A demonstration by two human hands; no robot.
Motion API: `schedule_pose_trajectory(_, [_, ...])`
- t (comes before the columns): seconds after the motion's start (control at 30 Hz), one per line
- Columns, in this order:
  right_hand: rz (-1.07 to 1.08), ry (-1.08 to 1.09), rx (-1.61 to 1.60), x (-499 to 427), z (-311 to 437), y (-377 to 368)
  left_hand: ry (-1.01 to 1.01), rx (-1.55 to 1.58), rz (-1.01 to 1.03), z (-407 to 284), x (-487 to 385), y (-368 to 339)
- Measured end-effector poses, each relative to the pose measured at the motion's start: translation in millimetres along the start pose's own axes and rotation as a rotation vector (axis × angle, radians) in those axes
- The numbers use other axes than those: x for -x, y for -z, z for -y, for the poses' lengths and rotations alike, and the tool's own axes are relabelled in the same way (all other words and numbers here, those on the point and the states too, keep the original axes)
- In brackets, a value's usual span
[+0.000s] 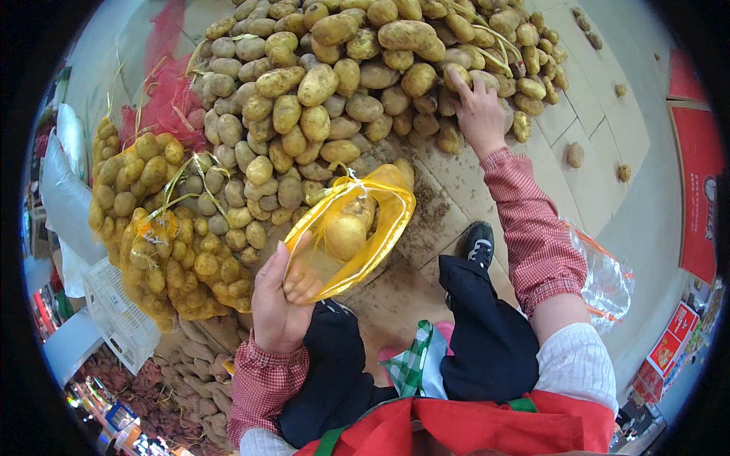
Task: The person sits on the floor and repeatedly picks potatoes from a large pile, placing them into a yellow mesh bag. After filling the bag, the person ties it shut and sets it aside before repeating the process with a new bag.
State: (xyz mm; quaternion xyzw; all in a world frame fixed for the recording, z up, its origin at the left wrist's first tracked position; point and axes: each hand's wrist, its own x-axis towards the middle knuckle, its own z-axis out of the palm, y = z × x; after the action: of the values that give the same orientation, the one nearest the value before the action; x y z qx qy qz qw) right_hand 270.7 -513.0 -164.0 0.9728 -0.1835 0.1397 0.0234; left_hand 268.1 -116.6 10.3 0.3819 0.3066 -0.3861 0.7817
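Note:
My left hand (288,288) grips the rim of a yellow mesh bag (393,242), holding its mouth wide. A few potatoes (345,236) lie inside the bag. At the near right side of a large potato heap (316,85), my right hand (482,114) rests on the potatoes with its fingers spread downward. The fingertips touch a potato (456,77); whether they grip it cannot be seen, since the palm side is hidden.
Filled yellow net sacks of potatoes (194,262) stand left, near red netting (162,111) and a white plastic crate (120,313). Sweet potatoes (194,382) lie lower left. Loose potatoes (575,155) dot the tiled floor right. A clear plastic bag (607,279) lies by my right arm.

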Motion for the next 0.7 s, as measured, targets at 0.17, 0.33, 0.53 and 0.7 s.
schedule_pose_trajectory(0.17, [0.142,-0.045,-0.028,-12.4,-11.4,-6.3,-0.011,-0.024,0.05,0.0,-1.7,1.6])
schedule_pose_trajectory(0.33, [-0.154,-0.168,-0.554,1.0,-34.0,2.3,-0.02,-0.055,0.055,2.8,-1.0,-0.1])
schedule_pose_trajectory(0.53, [0.04,-0.755,-1.579,31.2,-26.7,49.1,-0.016,-0.096,0.095,8.5,-2.4,-7.9])
schedule_pose_trajectory(0.7, [0.224,-0.57,-1.943,56.0,34.3,115.0,0.004,-0.043,0.154,11.4,-2.3,-12.3])
